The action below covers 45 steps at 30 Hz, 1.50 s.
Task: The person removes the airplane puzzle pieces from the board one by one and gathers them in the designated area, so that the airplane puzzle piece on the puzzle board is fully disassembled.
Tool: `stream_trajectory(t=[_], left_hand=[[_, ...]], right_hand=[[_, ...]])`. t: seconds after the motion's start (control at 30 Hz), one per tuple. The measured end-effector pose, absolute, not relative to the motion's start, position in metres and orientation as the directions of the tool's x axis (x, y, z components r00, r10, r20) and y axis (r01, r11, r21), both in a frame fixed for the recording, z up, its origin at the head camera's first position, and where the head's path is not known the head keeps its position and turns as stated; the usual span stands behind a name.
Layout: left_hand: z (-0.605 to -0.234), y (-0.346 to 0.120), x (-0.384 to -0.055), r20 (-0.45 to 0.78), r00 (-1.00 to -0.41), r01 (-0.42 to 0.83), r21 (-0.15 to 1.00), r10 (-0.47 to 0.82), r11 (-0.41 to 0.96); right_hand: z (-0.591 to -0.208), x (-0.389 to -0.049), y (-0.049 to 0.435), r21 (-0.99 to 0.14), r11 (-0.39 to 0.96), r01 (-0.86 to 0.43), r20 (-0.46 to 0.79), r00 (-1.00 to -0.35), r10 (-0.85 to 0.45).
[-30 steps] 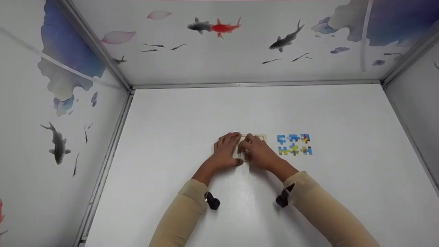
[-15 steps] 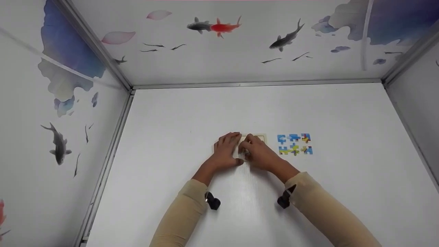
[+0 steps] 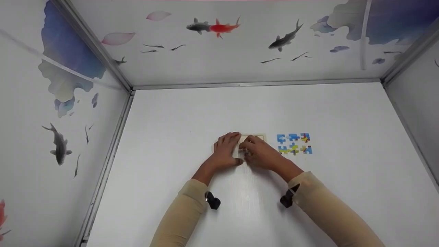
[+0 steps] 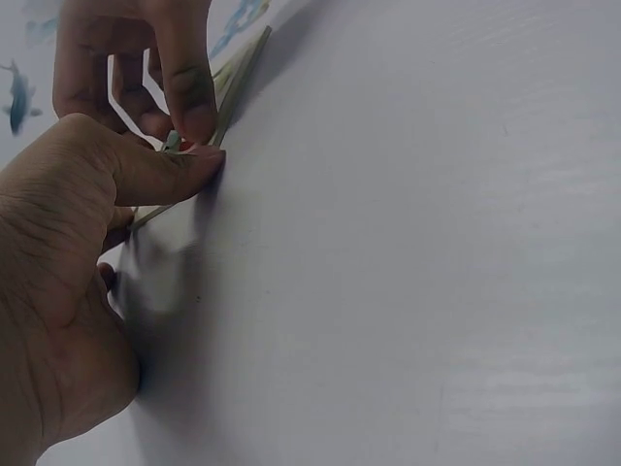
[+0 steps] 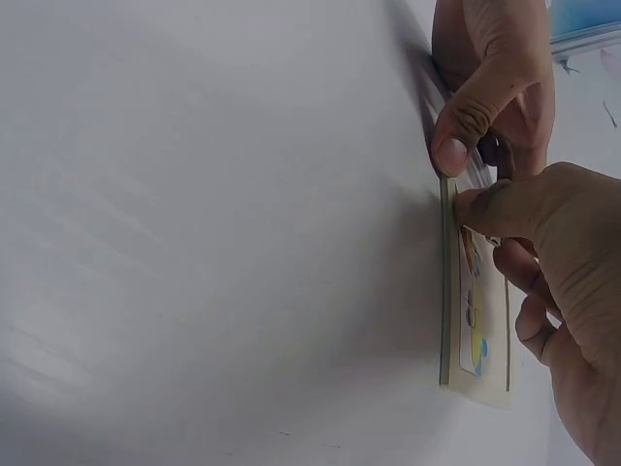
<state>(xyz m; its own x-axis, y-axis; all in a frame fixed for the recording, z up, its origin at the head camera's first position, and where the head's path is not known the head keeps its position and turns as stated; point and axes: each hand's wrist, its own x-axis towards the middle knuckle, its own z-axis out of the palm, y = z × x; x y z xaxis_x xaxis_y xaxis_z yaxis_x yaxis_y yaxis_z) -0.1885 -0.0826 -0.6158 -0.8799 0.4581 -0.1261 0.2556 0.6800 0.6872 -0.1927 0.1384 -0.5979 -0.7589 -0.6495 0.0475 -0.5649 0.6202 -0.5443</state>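
A shallow wooden puzzle frame (image 3: pixel 252 135) lies on the white table, mostly covered by both hands. My left hand (image 3: pixel 224 151) grips its left part, with the thumb at the near edge and the fingers spread over to the far side. Over the middle of the frame is my right hand (image 3: pixel 260 152), fingers bent. In the right wrist view its thumb and fingers pinch a small jigsaw piece (image 5: pixel 497 241), largely hidden, just over the frame. Colourful printed pieces (image 5: pixel 475 340) show inside the frame in that view.
Several loose blue, yellow and red jigsaw pieces (image 3: pixel 293 138) lie in two rows right of the frame. White walls with painted fish (image 3: pixel 224 27) enclose the table (image 3: pixel 171 113) at the back and sides. Each wrist carries a black camera (image 3: pixel 213 201).
My right hand and forearm have shifted very slightly to the right, fingers still working at the frame. The left hand keeps its place, and the loose pieces have not moved.
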Motion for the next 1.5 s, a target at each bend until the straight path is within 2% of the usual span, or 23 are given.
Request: stream_trajectory(t=[0.4,0.67,1.03,1.5], left_hand=[[-0.621,-0.083,-0.189,-0.139,-0.878,0.253,0.678,0.459,0.69],[-0.621,-0.085,-0.19,-0.116,-0.87,0.278,0.689,0.48,0.669],[-0.624,-0.085,-0.192,-0.115,-0.873,0.28,0.678,0.474,0.68],[-0.622,-0.083,-0.192,-0.124,-0.874,0.281,0.658,0.469,0.699]], right_hand=[[-0.602,-0.19,0.154,-0.54,0.601,-0.589,0.107,-0.756,-0.646],[-0.6,-0.183,0.186,-0.51,0.615,-0.601,0.183,-0.775,-0.605],[-0.603,-0.162,0.24,-0.484,0.737,-0.473,0.085,-0.863,-0.498],[-0.604,-0.148,0.268,-0.466,0.753,-0.465,0.056,-0.865,-0.499]])
